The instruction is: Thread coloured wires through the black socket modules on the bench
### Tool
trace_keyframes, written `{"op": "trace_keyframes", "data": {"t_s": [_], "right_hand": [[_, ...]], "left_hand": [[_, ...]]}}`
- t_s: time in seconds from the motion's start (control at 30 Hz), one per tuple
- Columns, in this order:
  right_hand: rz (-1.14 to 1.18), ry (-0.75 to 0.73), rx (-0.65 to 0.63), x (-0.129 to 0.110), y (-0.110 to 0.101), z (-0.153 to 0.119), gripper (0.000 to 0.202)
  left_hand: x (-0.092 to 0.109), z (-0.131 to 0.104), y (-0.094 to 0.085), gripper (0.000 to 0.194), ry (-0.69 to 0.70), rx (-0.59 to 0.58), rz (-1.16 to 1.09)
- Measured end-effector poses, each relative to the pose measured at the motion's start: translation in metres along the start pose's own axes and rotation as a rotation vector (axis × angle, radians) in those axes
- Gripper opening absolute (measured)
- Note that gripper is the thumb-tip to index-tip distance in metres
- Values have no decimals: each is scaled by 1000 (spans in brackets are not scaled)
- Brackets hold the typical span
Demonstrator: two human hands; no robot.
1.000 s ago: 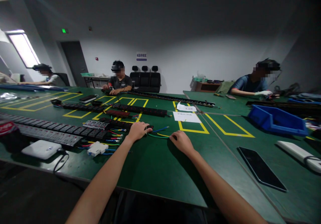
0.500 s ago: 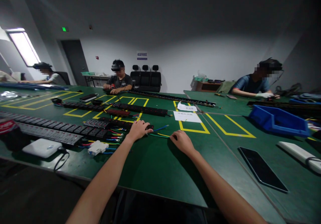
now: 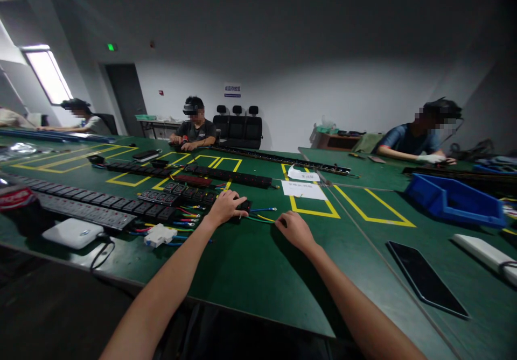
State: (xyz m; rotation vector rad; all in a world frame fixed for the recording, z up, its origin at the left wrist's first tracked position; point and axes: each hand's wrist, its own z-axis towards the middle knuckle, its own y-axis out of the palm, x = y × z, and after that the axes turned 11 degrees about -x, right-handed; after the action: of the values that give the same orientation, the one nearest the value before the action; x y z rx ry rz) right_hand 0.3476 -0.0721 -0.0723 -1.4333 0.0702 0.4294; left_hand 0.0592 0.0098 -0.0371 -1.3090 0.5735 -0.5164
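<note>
My left hand (image 3: 226, 209) is closed around the right end of a black socket strip (image 3: 193, 193), with its thumb at the strip's end. The sockets face up towards me. Out of that end come a green wire (image 3: 259, 220) and a blue wire (image 3: 260, 210) with a ring terminal at its tip. My right hand (image 3: 295, 230) pinches the far end of the green wire, which is stretched low over the table (image 3: 250, 274). A yellow wire runs close along the green one, and I cannot tell whether it is held too. The fingers hide the wire tips.
More socket strips (image 3: 97, 204) lie on the left, beside a white breaker (image 3: 160, 235), a white box (image 3: 72, 233) and a cola bottle (image 3: 20, 204). Paper sheets (image 3: 304, 190) lie ahead. On the right are a phone (image 3: 428, 278) and a blue bin (image 3: 454, 198). Co-workers sit across the table.
The socket strip in my left hand has rolled so its sockets show more. The blue wire's tip has swung slightly towards me. My right hand keeps its pinch; the whole view has shifted a little.
</note>
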Motion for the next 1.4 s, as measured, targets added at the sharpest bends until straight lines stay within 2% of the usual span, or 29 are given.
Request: {"op": "trace_keyframes", "data": {"t_s": [0.4,0.63,0.87,0.97,1.17,1.3,1.4], "right_hand": [[30,11,-11,1,-4,-1,18],[23,26,-18,-3,-7,-2,18],[10,47,-41,-8,-13,-4,17],[3,97,-27,-11,-16,-5,20],[-27,295,20,-12,-24,-7,39],[-27,374,-40,-12,-30,-9,47],[-30,381,-76,-15,-33,-11,51]], "left_hand": [[8,-4,-18,44,-8,14,21],[18,-13,-9,45,-43,-41,-17],[24,-13,-4,42,-99,8,-79],[25,-11,-2,39,-125,20,-93],[26,-10,-1,35,-141,11,-90],[26,-9,-1,33,-142,1,-82],[27,-9,-2,32,-141,-5,-73]]}}
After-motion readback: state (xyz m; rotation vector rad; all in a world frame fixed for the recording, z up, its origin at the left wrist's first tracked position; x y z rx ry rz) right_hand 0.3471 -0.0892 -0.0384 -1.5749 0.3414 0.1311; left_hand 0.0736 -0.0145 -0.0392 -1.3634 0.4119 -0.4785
